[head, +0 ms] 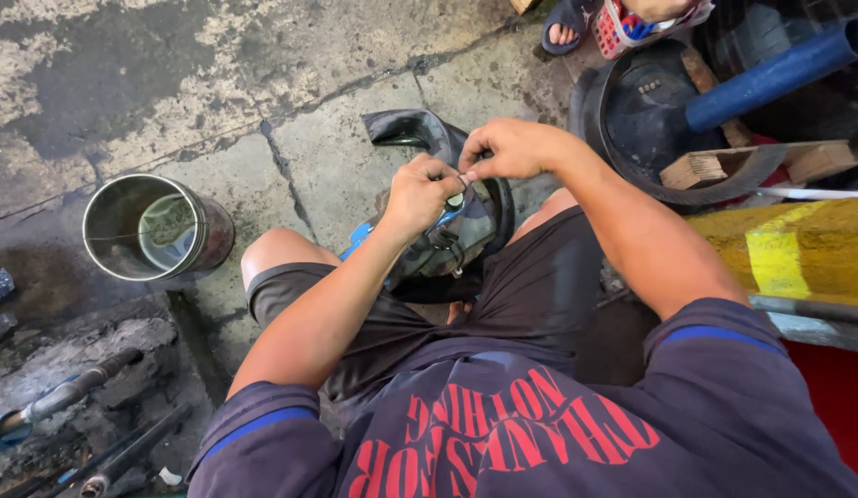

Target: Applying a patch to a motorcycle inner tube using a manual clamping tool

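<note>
Head view, person seated over a cracked concrete floor (355, 138), knees apart. Both hands are brought together just above the lap: left hand (418, 195) is curled shut around a folded section of black rubber inner tube (420, 134), while right hand (507, 148) pinches w/ thumb & forefinger a small metal part, prob. the valve stem, at the point where the two hands meet; the part itself is too small to identify w/ certainty. The tube loops from the floor in front up between the thighs, w/ a blue-handled tool (360, 242) lying under it near the left knee. Metal pail (157, 226) holding water stands on the floor to the left, well apart from the hands. To the right: a black tyre (632, 120), a blue pipe (770, 74), wooden blocks (706, 168), a yellow-painted kerb (789, 249). A second person's sandalled foot (563, 28) shows at top. For the step in hand, judged from the grip: the left hand should keep the rubber taut & still so the right can work the small part w/ fingertips only, turning straight on its axis, not sideways, to avoid tearing the rubber at its base.
</note>
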